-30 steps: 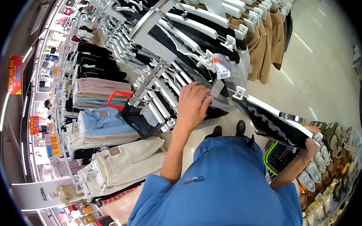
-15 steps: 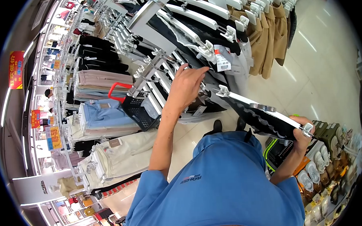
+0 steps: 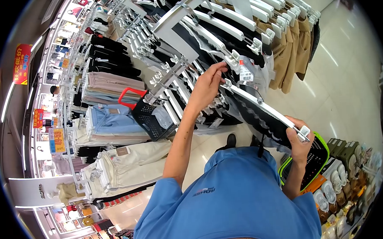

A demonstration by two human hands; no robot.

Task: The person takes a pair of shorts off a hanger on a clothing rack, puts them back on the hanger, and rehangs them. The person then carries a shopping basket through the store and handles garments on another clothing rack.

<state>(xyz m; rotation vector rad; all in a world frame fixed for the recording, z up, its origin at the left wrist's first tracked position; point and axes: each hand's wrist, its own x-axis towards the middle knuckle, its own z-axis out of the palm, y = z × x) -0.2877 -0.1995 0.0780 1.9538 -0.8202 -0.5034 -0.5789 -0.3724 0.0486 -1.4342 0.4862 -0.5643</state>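
Observation:
My right hand [image 3: 300, 141] is wrapped round the clip end of a white clip hanger [image 3: 265, 106]. From that hanger hangs a black garment [image 3: 259, 121] with a wavy grey edge. The hanger slants from the rack down to my right hand, its metal hook standing above the bar. My left hand [image 3: 209, 87] is closed, fingers bent together, close to the hanger's far end and to another hanger's white clip [image 3: 232, 60]. What its fingertips hold, if anything, is hidden. Just right of them hangs a white and orange price tag [image 3: 246, 72].
Metal garment rack [image 3: 173, 27] ahead, with tan trousers [image 3: 284, 53] on its right. A black basket with a red handle [image 3: 151, 118] is at left, beside folded trousers [image 3: 129, 163]. A green-rimmed black basket [image 3: 315, 161] and shoes [image 3: 339, 177] are at lower right.
My right hand has brought the hanger's near end left and toward the rack. My left hand has shifted right, and its outstretched index finger has bent in beside the clips.

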